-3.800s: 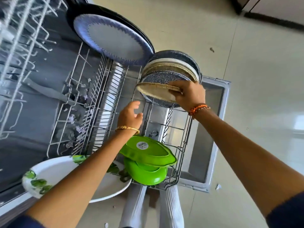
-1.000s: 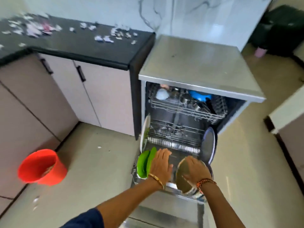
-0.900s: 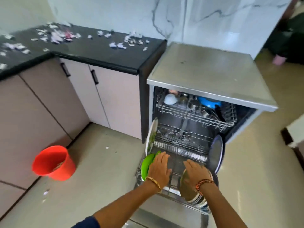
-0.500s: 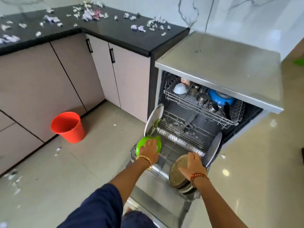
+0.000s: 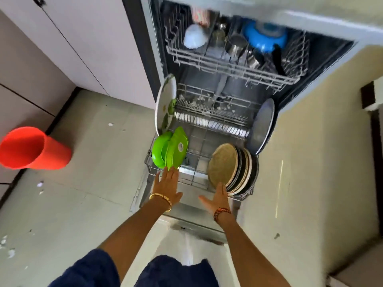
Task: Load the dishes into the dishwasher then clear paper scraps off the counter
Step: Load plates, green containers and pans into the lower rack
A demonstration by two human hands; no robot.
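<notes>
Nearest the camera, over the lowered dishwasher door [image 5: 192,222], both arms reach toward the pulled-out lower rack [image 5: 196,179], which serves as the landmark for everything else. Each hand is spread flat with straight fingers and grips nothing: the left hand [image 5: 166,186] sits at the rack's near left edge, its fingertips [image 5: 169,169] just under the green dishes [image 5: 170,150], touching or nearly so; the right hand [image 5: 217,198] sits at the rack's near right edge, its fingertips at the foot of the stack of round plates [image 5: 232,167], and contact there is hard to judge

By my reading the loading step is at its end: the plates stand on edge at the rack's near right, the green dishes lean at its near left, a white plate with leaves [image 5: 165,104] stands at its left side and a dark plate [image 5: 261,126] at its right side. The next move likely calls for both palms to press the rack's front rail evenly so it rolls straight into the dishwasher [image 5: 228,85] without rattling the upright plates, then lifting the door shut

Above the rack's far end hangs the upper rack [image 5: 234,65], holding a white bowl [image 5: 194,38], steel cups and a blue bowl [image 5: 265,37]. Well to the left of the rack an orange bucket [image 5: 33,150] stands on the floor, with paper scraps [image 5: 39,184] near it. No worktop is in view, so the scrap clearing is not yet begun
</notes>
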